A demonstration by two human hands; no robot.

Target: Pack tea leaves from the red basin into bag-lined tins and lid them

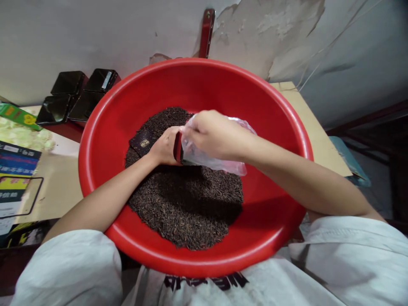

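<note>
A large red plastic basin (270, 127) holds a heap of dark loose leaves (194, 212) that look like tea. Over the heap, my left hand (165, 146) is wrapped around a dark tin box (142, 142) lying on its side, with a small gold mark on it. The tin's open end, red at the edge, faces right. My right hand (208, 134) is closed on a clear plastic bag (219, 165) right at that opening. Part of the bag seems to be in or around the tin's mouth, but my fingers hide exactly how. The bag's contents cannot be made out.
Several dark tins (68, 83) stand to the left behind the basin. A green box (19, 115) and printed packaging (15, 178) lie at the far left. The basin rests on a light wooden table (314, 127), close to a peeling wall (255, 38).
</note>
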